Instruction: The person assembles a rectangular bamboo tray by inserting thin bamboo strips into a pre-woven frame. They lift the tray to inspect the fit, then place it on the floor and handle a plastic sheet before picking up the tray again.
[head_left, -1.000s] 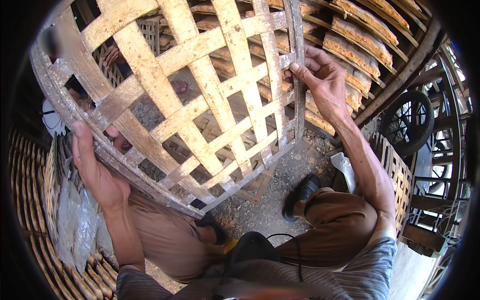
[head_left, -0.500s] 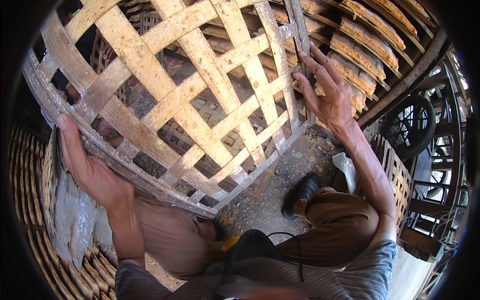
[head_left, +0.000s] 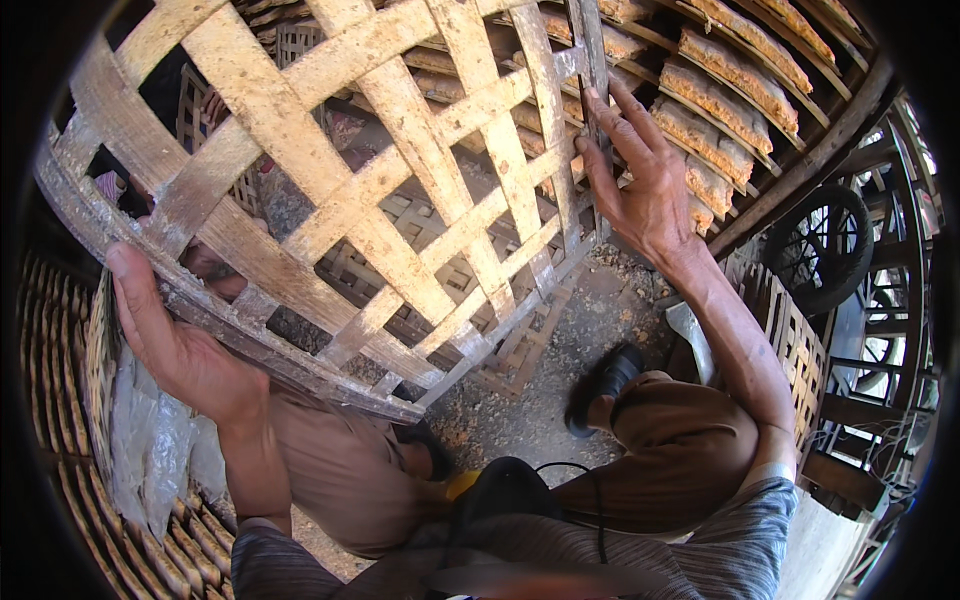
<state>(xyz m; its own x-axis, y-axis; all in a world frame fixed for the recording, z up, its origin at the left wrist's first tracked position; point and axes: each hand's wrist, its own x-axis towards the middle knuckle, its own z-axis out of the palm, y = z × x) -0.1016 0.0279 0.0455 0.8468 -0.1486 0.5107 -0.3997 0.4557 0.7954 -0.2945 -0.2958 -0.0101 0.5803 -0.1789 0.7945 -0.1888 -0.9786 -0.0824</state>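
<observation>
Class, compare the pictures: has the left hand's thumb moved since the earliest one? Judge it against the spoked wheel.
Yes: the left hand's thumb has shifted leftward, farther from the spoked wheel at right.

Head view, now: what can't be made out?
All in the head view:
Tray: far end, cut off by the top edge.
Left hand: most fingers, hidden behind the tray, so its grip is unclear.
Slabs: those farther left, partly behind the tray's strips.
Left shoe: mostly behind the trouser leg and tray.
Left rack: outer side, lost in the dark lens rim.
</observation>
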